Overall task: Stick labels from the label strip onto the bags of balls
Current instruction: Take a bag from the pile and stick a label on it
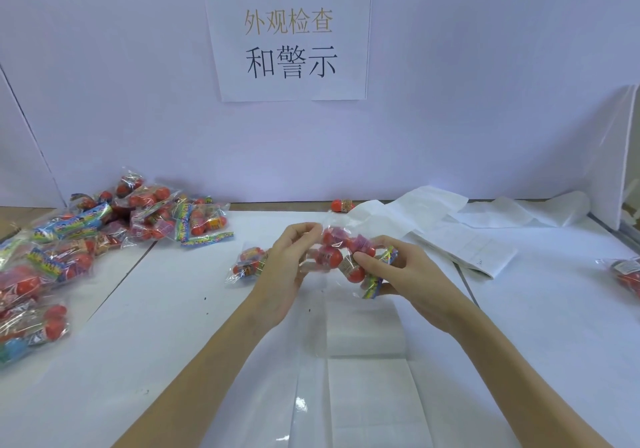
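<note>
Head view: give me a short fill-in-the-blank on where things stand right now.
1. The bag of balls is held up by ____ hands.
2. The pile of bags lies on the person's ____ side.
3. The balls in the held bag are mostly ____ in colour.
4. The label strip lies on the table, ____ the hands.

Missing words: both; left; red; below
</note>
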Motion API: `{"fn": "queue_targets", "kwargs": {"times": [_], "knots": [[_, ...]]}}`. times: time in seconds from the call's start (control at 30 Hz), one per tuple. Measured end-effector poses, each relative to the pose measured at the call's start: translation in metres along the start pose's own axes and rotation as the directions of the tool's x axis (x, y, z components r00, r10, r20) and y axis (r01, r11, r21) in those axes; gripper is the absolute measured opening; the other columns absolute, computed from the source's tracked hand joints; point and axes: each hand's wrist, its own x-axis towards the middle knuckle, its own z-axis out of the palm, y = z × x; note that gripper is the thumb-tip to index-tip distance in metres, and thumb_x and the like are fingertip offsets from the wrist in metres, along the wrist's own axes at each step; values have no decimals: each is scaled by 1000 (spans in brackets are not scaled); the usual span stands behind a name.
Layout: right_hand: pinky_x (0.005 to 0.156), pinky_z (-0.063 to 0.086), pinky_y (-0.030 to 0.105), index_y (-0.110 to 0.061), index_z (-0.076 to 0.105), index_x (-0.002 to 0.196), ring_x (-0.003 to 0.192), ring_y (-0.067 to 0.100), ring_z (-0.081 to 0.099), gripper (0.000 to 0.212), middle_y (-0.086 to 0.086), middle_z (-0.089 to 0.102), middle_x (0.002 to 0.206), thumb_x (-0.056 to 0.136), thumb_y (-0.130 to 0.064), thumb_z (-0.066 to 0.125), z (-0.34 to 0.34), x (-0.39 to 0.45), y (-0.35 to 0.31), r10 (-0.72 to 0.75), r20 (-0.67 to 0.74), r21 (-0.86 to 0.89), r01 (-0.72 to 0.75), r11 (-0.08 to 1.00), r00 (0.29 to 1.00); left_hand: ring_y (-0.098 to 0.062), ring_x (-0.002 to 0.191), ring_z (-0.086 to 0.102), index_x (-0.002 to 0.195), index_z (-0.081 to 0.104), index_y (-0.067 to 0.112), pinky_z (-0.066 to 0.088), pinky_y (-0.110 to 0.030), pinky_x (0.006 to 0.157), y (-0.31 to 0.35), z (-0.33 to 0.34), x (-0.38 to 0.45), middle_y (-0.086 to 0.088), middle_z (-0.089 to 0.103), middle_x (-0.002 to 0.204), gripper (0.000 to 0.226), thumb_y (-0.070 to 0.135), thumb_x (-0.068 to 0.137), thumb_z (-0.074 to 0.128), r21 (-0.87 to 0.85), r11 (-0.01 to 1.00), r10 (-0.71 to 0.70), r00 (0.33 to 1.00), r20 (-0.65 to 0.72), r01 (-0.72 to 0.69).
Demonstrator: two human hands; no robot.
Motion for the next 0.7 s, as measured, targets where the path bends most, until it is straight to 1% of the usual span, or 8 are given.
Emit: {"fn": "queue_targets", "kwargs": {"times": [0.1, 0.2, 0.37, 0.43, 0.5, 0.57, 0.63, 0.7], "knots": [[77, 63, 35, -22, 79, 105, 78, 25, 73, 24, 9, 78, 92, 99, -43, 67, 0, 0, 1, -3, -16, -99, 1, 995, 1000, -20, 81, 71, 96, 76, 10, 56, -26, 66, 1, 1, -3, -10, 75, 97, 23, 30, 101, 66, 94, 996, -3, 999, 35, -1], [78, 62, 32, -8, 75, 116, 86, 32, 77, 48, 20, 77, 97, 107, -47, 48, -2, 3, 4, 2, -55, -164, -11, 986, 998, -15, 73, 63, 87, 68, 7, 54, -24, 62, 0, -1, -3, -8, 68, 90, 17, 19, 98, 68, 83, 996, 14, 1000, 23, -16], [70, 58, 22, -25, 78, 115, 84, 19, 77, 41, 7, 81, 97, 111, -43, 41, 0, 1, -1, -25, -59, -67, 21, 998, 998, -12, 72, 61, 76, 70, 17, 50, -18, 64, 5, 2, -4, -2, 71, 87, 19, 30, 88, 74, 4, 1000, 4, 1000, -1, -4], [64, 55, 27, -24, 79, 101, 68, 21, 69, 45, 8, 76, 79, 109, -47, 42, 1, 2, 1, -57, -100, -169, 39, 985, 993, -16, 78, 65, 81, 77, 20, 54, -22, 71, 6, 3, -5, -3, 74, 92, 18, 37, 84, 75, 11, 1000, 27, 999, -21, -27], [56, 36, 36, -10, 59, 70, 54, 26, 43, 60, 9, 48, 59, 102, -59, 45, 1, 3, 4, -92, -185, -354, 21, 935, 978, -23, 93, 69, 89, 80, 24, 57, -32, 88, 4, 2, -5, -2, 78, 104, 22, 43, 81, 74, 93, 992, 87, 995, -50, -82], [51, 36, 32, -12, 47, 62, 48, 25, 39, 62, 3, 49, 53, 98, -62, 50, -1, 2, 4, -81, -202, -296, 18, 955, 976, -21, 111, 67, 93, 82, 29, 49, -37, 104, 3, 1, -5, 1, 75, 116, 25, 48, 79, 73, 170, 975, 155, 987, -48, -145], [59, 57, 31, -16, 69, 79, 58, 25, 68, 48, 7, 76, 74, 103, -54, 52, -3, 1, -1, -66, -120, -83, 56, 995, 991, -9, 125, 60, 92, 81, 32, 38, -37, 113, 1, -1, -3, 6, 69, 129, 23, 50, 81, 71, 212, 960, 189, 982, -7, -183], [84, 64, 34, -18, 76, 118, 97, 28, 78, 40, 13, 79, 109, 105, -48, 53, -6, 0, -4, -82, -31, 113, 86, 990, 996, 2, 134, 50, 96, 80, 33, 30, -38, 116, 1, -6, -1, 17, 62, 140, 21, 50, 88, 71, 246, 954, 162, 985, 57, -171]]}}
